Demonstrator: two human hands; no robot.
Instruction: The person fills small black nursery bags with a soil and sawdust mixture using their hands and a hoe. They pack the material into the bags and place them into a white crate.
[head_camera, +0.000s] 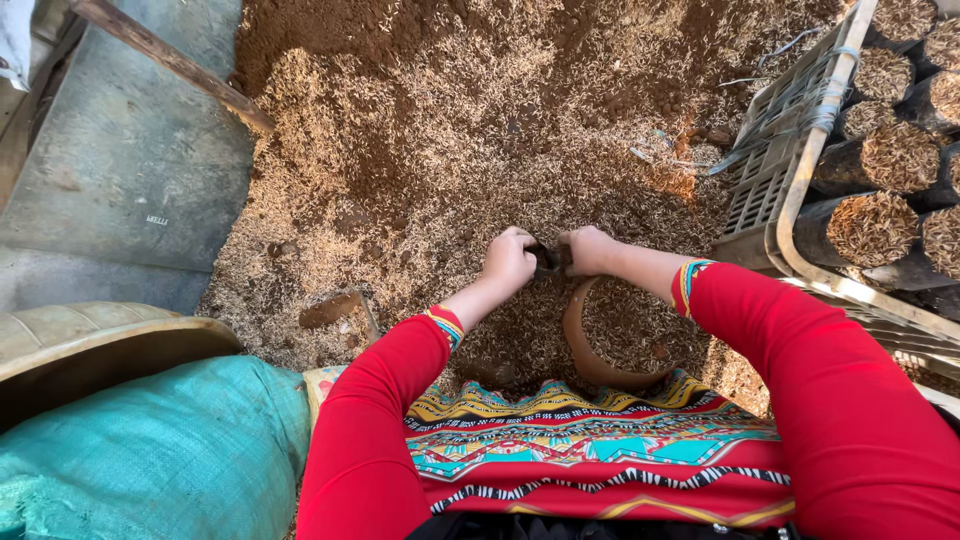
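Closest to us, a patterned cloth lies across our lap, with a teal sack just beside our left arm. Right past the cloth sits a brown bowl, heaped with the same husk-and-soil mix that covers the ground; it looks full, so we judge scooping into it as done for now.

Just beyond the bowl, our left hand and right hand meet over the pile. Both are curled closed, fingers pinched on a small dark bag held between them, touching the surface of the mix. We cannot tell how much is inside it; only a sliver of dark material shows, so by our judgement this bag is at an early point of filling.

Farther to the right, a plastic crate holds a row of dark bags already packed to the brim with the mix. Several are finished. The pile stretching away ahead is large, so plenty of material remains. At the far left a grey slab and a wooden handle lie untouched.
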